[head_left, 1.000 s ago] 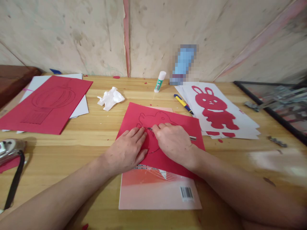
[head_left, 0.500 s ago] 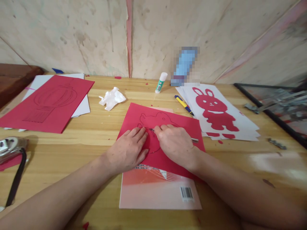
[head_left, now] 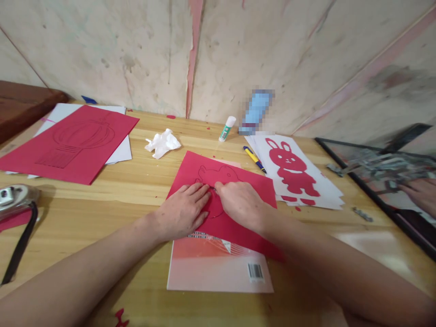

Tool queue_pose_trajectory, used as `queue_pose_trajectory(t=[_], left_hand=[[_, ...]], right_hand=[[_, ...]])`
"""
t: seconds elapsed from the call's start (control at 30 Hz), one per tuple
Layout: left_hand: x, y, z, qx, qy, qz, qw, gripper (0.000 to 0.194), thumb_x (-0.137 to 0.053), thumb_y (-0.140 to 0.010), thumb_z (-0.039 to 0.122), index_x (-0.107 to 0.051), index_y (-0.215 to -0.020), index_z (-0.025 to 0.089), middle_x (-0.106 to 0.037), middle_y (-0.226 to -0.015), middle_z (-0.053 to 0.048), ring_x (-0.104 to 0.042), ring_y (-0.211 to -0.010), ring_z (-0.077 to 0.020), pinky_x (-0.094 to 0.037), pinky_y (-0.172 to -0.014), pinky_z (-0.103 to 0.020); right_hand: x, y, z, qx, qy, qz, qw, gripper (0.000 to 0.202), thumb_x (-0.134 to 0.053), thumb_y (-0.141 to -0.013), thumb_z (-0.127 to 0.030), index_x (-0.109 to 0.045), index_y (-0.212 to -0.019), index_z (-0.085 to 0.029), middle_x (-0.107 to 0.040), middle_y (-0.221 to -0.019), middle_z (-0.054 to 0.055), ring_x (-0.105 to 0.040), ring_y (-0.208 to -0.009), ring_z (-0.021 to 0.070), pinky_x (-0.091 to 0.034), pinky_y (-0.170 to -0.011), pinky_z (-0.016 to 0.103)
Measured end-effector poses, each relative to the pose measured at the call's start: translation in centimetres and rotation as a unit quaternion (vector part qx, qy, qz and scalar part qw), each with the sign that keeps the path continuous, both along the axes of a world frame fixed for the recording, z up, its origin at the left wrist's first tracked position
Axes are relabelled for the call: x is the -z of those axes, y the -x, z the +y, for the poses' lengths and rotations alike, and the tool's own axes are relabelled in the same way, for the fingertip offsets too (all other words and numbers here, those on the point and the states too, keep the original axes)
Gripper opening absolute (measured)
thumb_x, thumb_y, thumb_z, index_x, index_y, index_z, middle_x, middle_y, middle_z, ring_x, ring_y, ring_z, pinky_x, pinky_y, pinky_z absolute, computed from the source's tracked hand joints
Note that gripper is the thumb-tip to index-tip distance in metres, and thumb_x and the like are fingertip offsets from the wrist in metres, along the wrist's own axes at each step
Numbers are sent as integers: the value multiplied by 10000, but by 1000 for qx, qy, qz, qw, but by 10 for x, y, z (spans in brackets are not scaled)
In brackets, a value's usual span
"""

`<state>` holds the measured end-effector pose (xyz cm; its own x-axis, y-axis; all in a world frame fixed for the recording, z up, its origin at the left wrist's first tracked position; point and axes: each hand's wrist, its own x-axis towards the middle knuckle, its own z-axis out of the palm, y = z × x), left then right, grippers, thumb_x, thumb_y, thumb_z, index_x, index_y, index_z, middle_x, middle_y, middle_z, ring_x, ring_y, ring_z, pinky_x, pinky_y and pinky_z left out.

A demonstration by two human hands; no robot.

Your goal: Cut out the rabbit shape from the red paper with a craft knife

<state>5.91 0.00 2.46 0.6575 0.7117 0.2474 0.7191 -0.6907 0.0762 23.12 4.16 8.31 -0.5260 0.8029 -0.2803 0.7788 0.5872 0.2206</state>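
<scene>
A red paper sheet with a drawn outline lies on a pale orange book in the middle. My left hand lies flat on the sheet's left part, fingers spread, holding nothing. Just to its right, my right hand is closed round a thin craft knife; its dark tip touches the paper by my left fingertips, and its handle is hidden under the hand. Part of the drawing is covered by both hands.
Another red sheet with a lantern drawing lies left on white papers. Behind are crumpled tissue, a glue stick, a yellow-blue pen and a red rabbit cutout on white paper. A black-framed panel stands right.
The camera view has shifted, so the rabbit cutout and panel appear further left. The knife's silver handle end, seen before right of my right hand, is now hidden. Both hands stay on the sheet.
</scene>
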Motion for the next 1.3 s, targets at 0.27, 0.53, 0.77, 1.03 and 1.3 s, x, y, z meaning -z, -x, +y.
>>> queue_pose_trajectory(t=[0.27,0.53,0.77,1.03,1.3], left_hand=[[3,1,2,17,14,-9,1000,462,-370,-978,325,-493,-1322,41,-488,-1390,-192,-447,-1295,-312,-394,-1028,-454],[0,1,3,18,11,3,1000,453,-377,-975,326,-501,-1308,44,-500,-1379,-182,-467,-1271,-313,-408,-1005,-447],[-1,1,4,21,3,-1,1000,443,-372,-977,319,-510,-1292,39,-520,-1355,-184,-484,-1249,-309,-417,-990,-437],[0,1,4,21,-1,-4,1000,437,-387,-973,320,-512,-1290,48,-514,-1362,-182,-482,-1252,-307,-420,-986,-437],[1,1,3,22,-1,-16,1000,435,-400,-969,321,-506,-1299,58,-523,-1352,-182,-484,-1256,-295,-420,-985,-434]], right_hand=[[-9,6,12,-5,63,-20,998,287,-395,-883,-126,-637,-1037,-115,-710,-847,175,-689,-883,281,-455,-638,305],[-7,5,17,-7,84,-9,996,275,-418,-883,-164,-654,-1016,-116,-711,-857,173,-687,-847,270,-432,-606,291],[-5,1,19,-7,91,-2,996,278,-412,-906,-205,-648,-1037,-138,-715,-871,157,-683,-846,275,-426,-615,303],[-3,-3,18,-5,92,10,996,269,-423,-909,-212,-655,-1026,-145,-713,-864,138,-674,-798,231,-408,-611,283],[-4,-3,16,9,96,7,995,248,-422,-914,-217,-644,-1005,-155,-709,-861,128,-672,-788,222,-379,-592,275]])
